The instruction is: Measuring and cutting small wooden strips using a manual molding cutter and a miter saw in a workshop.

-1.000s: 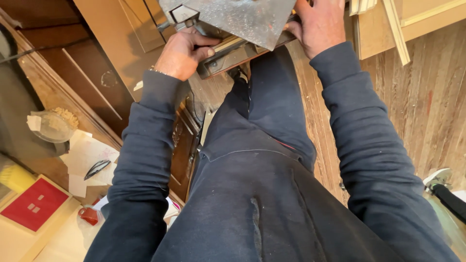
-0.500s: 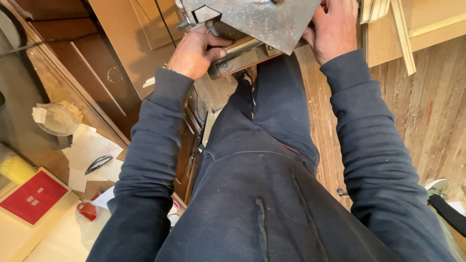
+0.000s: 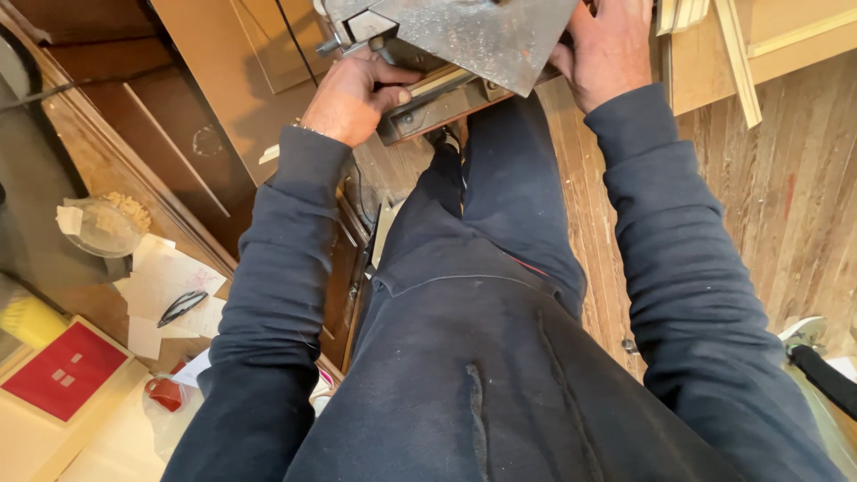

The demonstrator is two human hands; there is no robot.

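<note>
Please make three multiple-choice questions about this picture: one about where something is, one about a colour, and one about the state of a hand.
1. Where is the metal machine?
A. at the top, between the two hands
B. on the paper at lower left
C. beside the right elbow

2. What colour is the flat square at lower left?
A. blue
B. red
C. green

3. What is the left hand doing?
A. hanging free
B. lying flat on the floor
C. gripping the machine's lower edge

Answers:
1 A: the machine sits at the top edge, with the right hand on its other side.
2 B: the square is plainly red.
3 C: the left hand's fingers curl around the machine's underside.
</note>
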